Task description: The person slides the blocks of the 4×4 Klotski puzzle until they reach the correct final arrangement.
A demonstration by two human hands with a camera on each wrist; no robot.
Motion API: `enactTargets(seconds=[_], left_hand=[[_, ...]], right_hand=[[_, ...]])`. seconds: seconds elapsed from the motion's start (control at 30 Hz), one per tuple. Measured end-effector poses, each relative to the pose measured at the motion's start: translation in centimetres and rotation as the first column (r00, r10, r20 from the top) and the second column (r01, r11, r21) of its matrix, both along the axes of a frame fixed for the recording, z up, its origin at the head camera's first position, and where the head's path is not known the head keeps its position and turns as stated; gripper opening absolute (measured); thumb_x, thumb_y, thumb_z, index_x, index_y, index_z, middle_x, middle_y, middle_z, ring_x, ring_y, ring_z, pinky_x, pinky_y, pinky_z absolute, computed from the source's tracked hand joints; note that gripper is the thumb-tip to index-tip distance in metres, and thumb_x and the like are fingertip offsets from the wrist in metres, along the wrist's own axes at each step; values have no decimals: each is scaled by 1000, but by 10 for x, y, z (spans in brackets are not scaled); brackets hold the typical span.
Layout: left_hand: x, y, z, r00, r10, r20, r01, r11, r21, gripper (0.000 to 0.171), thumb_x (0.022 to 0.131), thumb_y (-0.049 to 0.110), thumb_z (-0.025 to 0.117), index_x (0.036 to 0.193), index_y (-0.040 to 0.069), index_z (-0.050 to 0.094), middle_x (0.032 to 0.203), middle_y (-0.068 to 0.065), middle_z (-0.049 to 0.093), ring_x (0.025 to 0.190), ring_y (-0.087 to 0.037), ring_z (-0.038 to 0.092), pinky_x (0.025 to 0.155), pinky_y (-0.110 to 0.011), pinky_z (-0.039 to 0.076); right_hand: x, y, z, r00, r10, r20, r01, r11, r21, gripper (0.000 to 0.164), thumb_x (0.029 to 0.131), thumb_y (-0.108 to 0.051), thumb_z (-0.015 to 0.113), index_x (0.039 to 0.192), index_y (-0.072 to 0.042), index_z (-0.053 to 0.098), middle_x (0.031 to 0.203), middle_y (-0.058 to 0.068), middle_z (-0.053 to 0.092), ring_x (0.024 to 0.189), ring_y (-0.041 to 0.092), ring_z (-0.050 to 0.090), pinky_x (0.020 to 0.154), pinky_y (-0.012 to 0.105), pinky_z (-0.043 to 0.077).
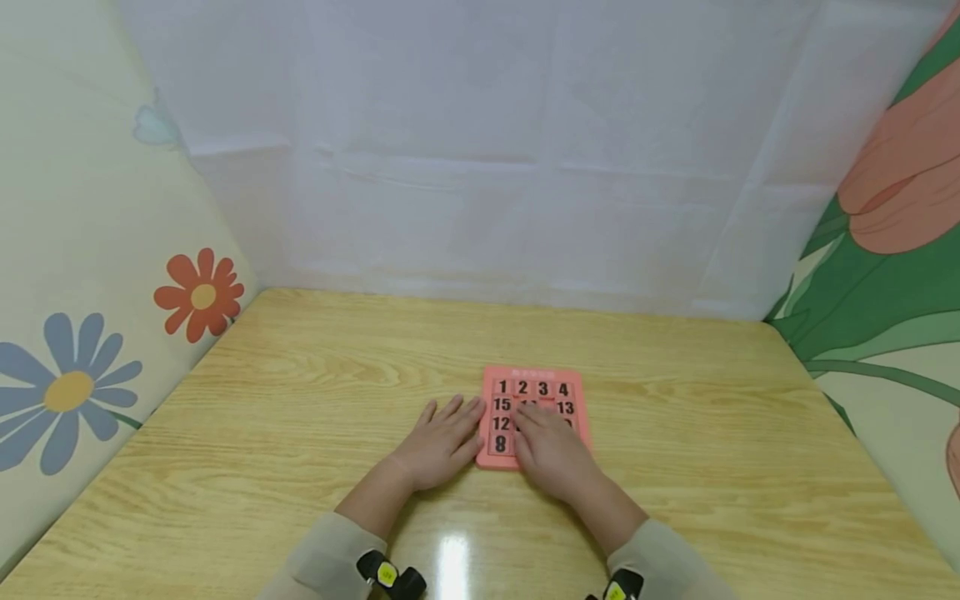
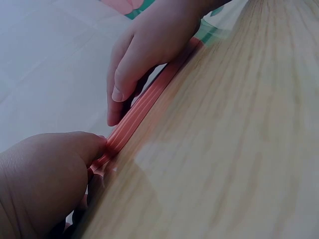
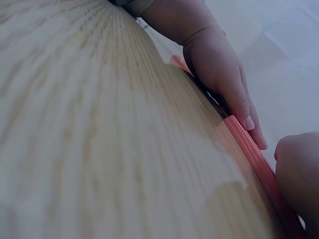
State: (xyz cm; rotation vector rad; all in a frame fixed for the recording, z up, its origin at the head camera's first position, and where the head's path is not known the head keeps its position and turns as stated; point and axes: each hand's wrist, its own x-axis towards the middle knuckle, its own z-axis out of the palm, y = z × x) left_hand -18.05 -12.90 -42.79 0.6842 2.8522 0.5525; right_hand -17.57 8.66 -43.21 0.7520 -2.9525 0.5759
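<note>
A pink sliding number puzzle (image 1: 495, 461) lies flat on the wooden table, its black-numbered tiles facing up. The top row reads 1, 2, 3, 4; tiles 15, 12, 8 and 13 also show. My left hand (image 1: 441, 445) rests at the puzzle's left edge with fingers extended, the tips touching its side. Over the lower middle of the board lies my right hand (image 1: 557, 457), its fairly straight fingers on the tiles and hiding several of them. In the left wrist view, the left thumb (image 2: 92, 147) touches the puzzle's pink side (image 2: 144, 107).
The light wooden table (image 1: 315, 358) stretches around the puzzle on all sides. A white cloth (image 1: 480, 167) hangs behind its far edge. Flower-printed panels (image 1: 67, 208) stand at the left and right. Each sleeve carries a dark strapped device (image 1: 388, 575).
</note>
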Motion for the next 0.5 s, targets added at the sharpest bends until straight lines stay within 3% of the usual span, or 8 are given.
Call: enactTargets(seconds=[0.5], left_hand=[[-1,0,-1,1000,2,-6,-2,1000,-8,58,106,38,36,155,9,27,163,-6,25,153,-31,14,124,-56,3]], right_hand=[[-1,-7,1,1000,9,25,-9,1000,-21,46,104,-30,39,142,-7,52,151,10,47,142,30,42,120,45,30]])
